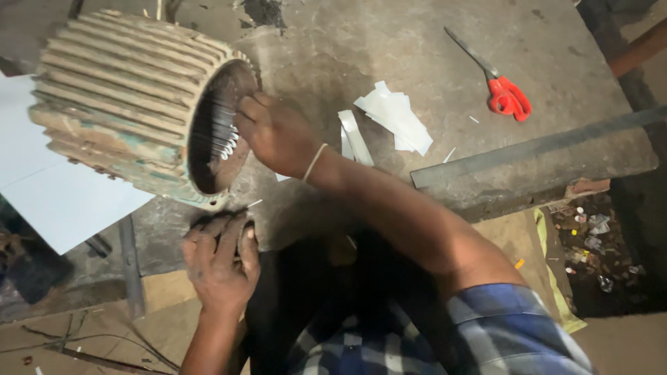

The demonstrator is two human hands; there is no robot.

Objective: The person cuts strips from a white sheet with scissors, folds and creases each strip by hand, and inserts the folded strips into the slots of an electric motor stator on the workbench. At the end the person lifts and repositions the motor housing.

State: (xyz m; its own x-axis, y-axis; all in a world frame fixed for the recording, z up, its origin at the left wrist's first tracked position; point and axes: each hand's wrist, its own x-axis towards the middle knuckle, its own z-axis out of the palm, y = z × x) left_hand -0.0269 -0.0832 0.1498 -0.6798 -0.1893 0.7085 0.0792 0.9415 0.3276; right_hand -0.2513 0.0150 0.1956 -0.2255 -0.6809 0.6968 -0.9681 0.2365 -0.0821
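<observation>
Motor stator housing point(118, 97), ribbed, worn, patches of green paint, sits in upper left of frame on a grey concrete slab point(361, 42). It lies on its side, long axis running from upper left toward lower right, open round end facing lower right toward the person. White paper strips point(224, 142) stick out of the slots inside the bore. Right hand point(278, 132), thread band on the wrist, is at the open mouth, fingers curled narrow and pinched at the slot edge near the white strips; can't tell exactly which strip it grips. Left hand point(219, 260) is below the housing at the slab's front edge, palm down, fingers curved over a dark object point(233, 226), touching it; what that object is can't be made out. Cut white paper pieces point(396, 114) lie on the slab just right of the right hand. Red-handled scissors point(497, 83) lie upper right, blades pointing upper left, well apart from both hands. A long dark metal bar point(535, 149) crosses the right side diagonally. A white sheet point(48, 187) lies at left edge, partly under the housing.
</observation>
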